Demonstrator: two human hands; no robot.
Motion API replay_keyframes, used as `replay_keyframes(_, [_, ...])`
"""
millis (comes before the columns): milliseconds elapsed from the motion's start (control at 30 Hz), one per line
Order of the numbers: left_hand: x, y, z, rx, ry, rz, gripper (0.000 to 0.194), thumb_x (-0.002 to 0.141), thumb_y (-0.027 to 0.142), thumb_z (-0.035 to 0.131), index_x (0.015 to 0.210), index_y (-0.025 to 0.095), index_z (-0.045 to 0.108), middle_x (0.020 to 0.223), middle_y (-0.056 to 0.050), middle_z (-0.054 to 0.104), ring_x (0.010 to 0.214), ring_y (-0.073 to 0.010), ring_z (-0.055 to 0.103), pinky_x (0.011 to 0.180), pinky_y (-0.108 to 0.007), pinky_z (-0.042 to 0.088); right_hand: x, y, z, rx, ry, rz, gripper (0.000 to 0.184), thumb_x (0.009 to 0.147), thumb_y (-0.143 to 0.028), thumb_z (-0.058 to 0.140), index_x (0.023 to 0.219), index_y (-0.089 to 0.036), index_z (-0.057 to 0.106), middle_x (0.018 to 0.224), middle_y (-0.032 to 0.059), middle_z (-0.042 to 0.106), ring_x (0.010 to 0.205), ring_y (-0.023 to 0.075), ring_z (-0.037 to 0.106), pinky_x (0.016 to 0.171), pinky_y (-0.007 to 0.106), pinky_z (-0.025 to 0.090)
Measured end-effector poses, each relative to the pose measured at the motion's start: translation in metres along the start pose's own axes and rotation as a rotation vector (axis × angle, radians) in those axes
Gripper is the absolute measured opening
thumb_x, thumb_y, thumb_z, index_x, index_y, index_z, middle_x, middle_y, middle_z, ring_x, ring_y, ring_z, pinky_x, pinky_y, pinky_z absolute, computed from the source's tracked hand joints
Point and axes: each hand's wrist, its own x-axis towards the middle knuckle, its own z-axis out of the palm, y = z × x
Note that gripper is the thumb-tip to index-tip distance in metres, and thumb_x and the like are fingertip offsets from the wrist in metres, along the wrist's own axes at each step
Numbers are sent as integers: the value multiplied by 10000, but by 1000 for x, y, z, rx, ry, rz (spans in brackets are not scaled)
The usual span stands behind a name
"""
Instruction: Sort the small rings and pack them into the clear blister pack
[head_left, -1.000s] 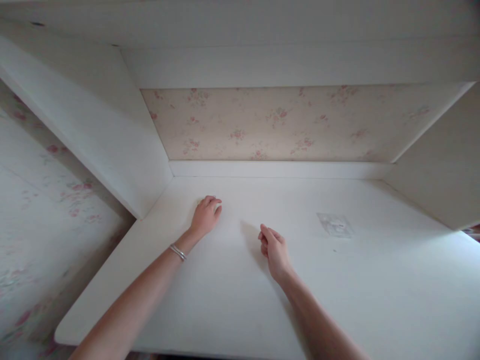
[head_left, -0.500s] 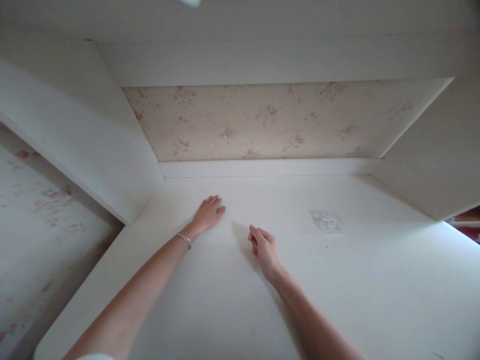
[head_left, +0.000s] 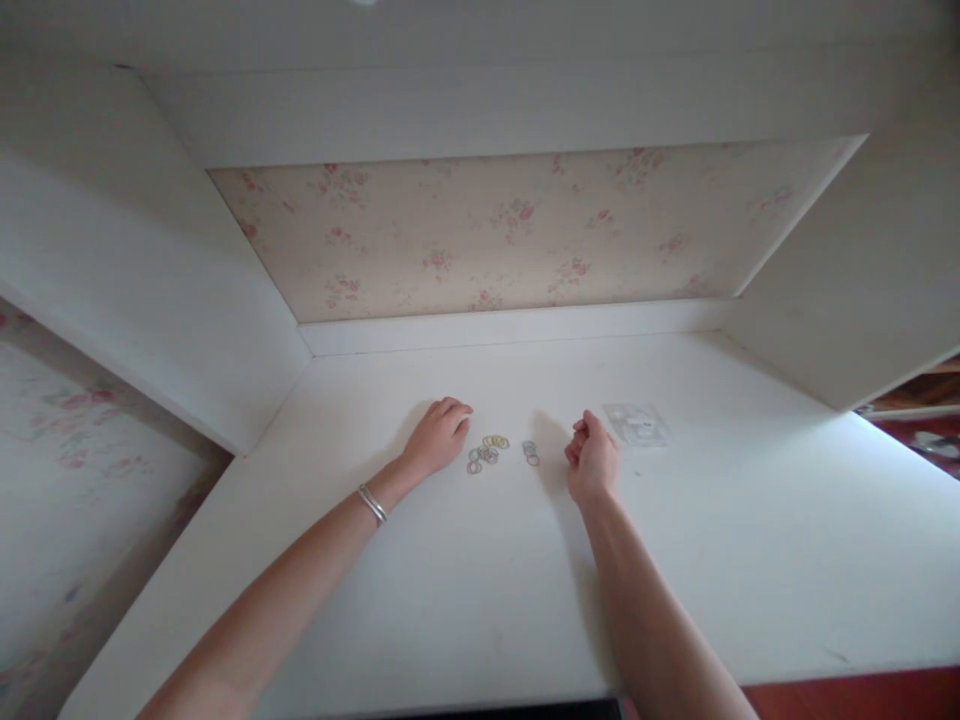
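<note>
Our two hands flank small rings on a white surface [head_left: 450, 560].
Left hand [head_left: 437, 438], loosely curled, has the larger ring cluster [head_left: 489, 453] at three o'clock; right hand [head_left: 594, 458], curled closed, has the smaller ring group [head_left: 531, 460] at nine. We cannot tell what either grips.

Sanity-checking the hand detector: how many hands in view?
2. Left hand: just left of the small rings. Right hand: between those rings and the clear plastic packet. No third hand shows.
</note>
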Motion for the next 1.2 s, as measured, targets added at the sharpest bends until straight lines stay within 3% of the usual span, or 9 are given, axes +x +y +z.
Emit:
replay_keyframes(133, [-15,-2,-13,-33,-128,25,213,877,245,455,973,191,638,921,-35,613,851,-161,584,833,-302,465,3,-2,-6,-327,1,-99,320,778,-480,481,614,-205,502,428,-76,350,374,88,289,395,240,215])
replay_keyframes(233, [-28,10,-11,-43,-196,80,198,857,257,504,1000,213,633,961,-30,615,895,-164,584,839,-290,467,-2,-1,-7,-785,-141,-310,316,794,-446,486,683,-185,628,605,15,583,565,139,507,523,253,334])
replay_keyframes(333, [-33,22,0,-56,-220,181,232,878,207,462,1040,217,628,1038,-43,623,989,-174,568,900,-310,450,-11,6,-3,-1066,-299,-458,261,816,-357,482,784,-199,687,809,56,665,725,167,579,653,270,391])
replay_keyframes(533, [-26,28,18,-104,-214,289,309,914,195,382,1140,205,592,1165,-62,617,1106,-183,544,984,-359,421,-29,20,12,-946,-612,-570,267,862,-252,440,977,-229,680,995,46,681,907,165,610,818,285,445])
replay_keyframes(667, [-22,24,15,-77,-159,217,276,892,254,460,1130,221,595,1212,-65,585,1132,-201,527,1005,-378,402,-29,21,14,-877,-565,-591,278,855,-216,427,998,-212,665,1025,48,667,920,157,603,820,281,458])
replay_keyframes(833, [-21,12,9,-29,-129,152,285,880,240,484,1150,215,573,1181,-67,590,1126,-196,517,1001,-369,401,-24,23,10,-936,-492,-566,253,847,-242,456,982,-195,665,1001,52,656,761,131,608,741,259,469])
replay_keyframes(967, [-19,6,8,-11,-101,107,273,877,229,487,1138,220,567,1149,-60,601,1105,-186,521,990,-367,407,-29,27,12,-1038,-551,-604,270,844,-241,484,1058,-210,645,1056,67,640,901,166,597,820,277,449])
replay_keyframes(1067, [-14,10,11,-1,-112,156,303,874,249,495,1170,211,548,1193,-69,584,1137,-192,502,1017,-378,380,-34,29,14,-1087,-610,-644,295,830,-208,501,1095,-211,630,1084,73,632,1012,190,563,895,297,417])
replay_keyframes(1200, [-8,23,20,13,-146,250,295,913,214,404,1163,194,559,1239,-79,561,1176,-194,478,1044,-389,342,-36,25,15,-1048,-604,-647,275,849,-208,468,1069,-221,633,1065,58,631,959,170,582,863,276,429])
